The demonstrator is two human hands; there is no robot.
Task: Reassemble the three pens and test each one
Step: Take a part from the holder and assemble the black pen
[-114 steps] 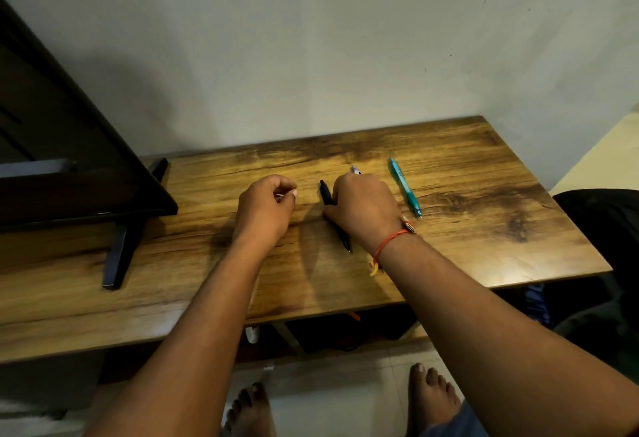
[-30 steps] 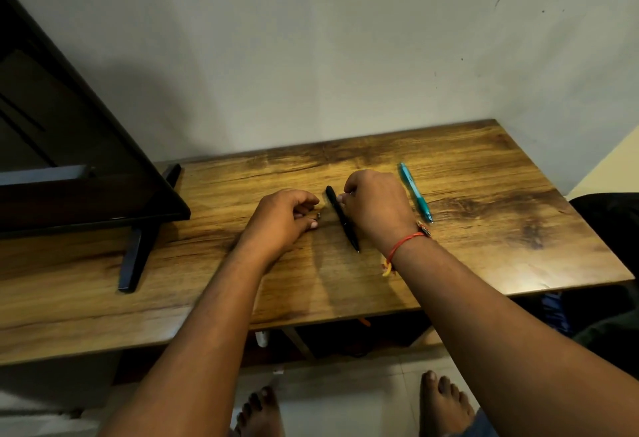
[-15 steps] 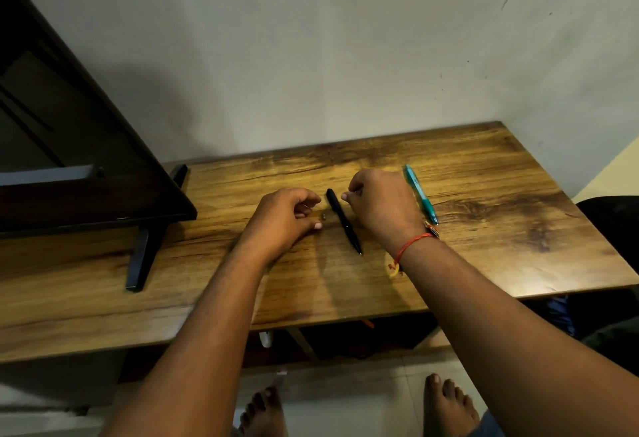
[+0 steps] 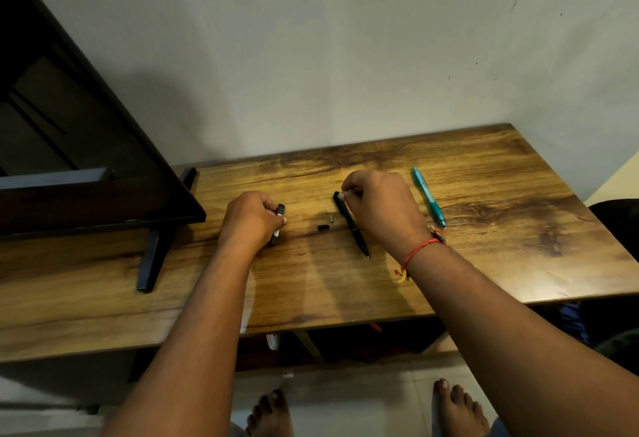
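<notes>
Teal pen (image 4: 428,198): one; black pen (image 4: 351,226): one; small loose parts (image 4: 322,228): two

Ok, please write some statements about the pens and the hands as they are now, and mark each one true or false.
1. The teal pen lies on the table, to the right of the right hand. True.
2. The left hand is flat and holds nothing. False: its fingers curl round a dark pen part.
3. Two small loose parts lie on the table between the hands. True.
4. The black pen stands upright. False: it lies flat on the table.
5. A red thread is tied on the left wrist. False: it is on the right wrist.
</notes>
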